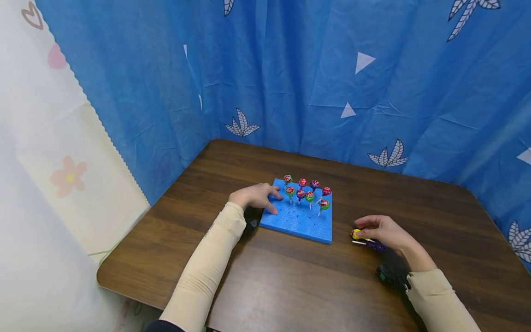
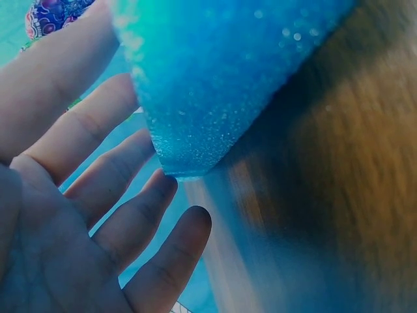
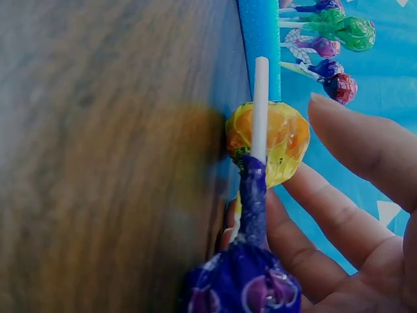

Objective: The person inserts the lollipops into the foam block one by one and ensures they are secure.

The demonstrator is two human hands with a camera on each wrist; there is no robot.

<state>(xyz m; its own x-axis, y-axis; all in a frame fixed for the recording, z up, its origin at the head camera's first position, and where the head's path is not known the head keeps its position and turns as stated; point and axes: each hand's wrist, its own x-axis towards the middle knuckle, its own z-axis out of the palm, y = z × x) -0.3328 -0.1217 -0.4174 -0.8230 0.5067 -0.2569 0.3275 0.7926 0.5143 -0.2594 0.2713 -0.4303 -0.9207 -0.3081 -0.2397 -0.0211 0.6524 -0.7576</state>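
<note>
My left hand [image 1: 258,195] rests at the left edge of a blue foam block [image 1: 296,229], its fingers spread; in the left wrist view the fingertips lie along the block's side [image 2: 195,98]. Several wrapped lollipops stand on sticks in the block, among them a green one [image 1: 309,197] and a red one [image 1: 327,191]. To the right, my right hand [image 1: 383,230] reaches around a yellow lollipop [image 3: 273,140] lying on the table. Thumb and fingers are apart, with fingers partly hidden behind the candy. A purple lollipop [image 3: 244,283] lies beside it, its white stick crossing in front.
Rows of small holes mark the block's front half. The brown wooden table [image 1: 265,286] extends around it. A blue curtain [image 1: 290,69] with leaf prints hangs behind the table, and a pale curtain [image 1: 70,138] hangs at the left.
</note>
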